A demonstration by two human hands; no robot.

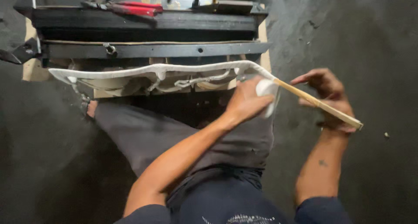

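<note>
Seen from above, a seated person's left hand (246, 101) clenches a white cloth wad (266, 90) against a thin wooden stick (320, 105), whose long axis slants down-right from a cloth-wrapped bow (156, 71) into the loosely curled, supporting right hand (328, 100).
</note>
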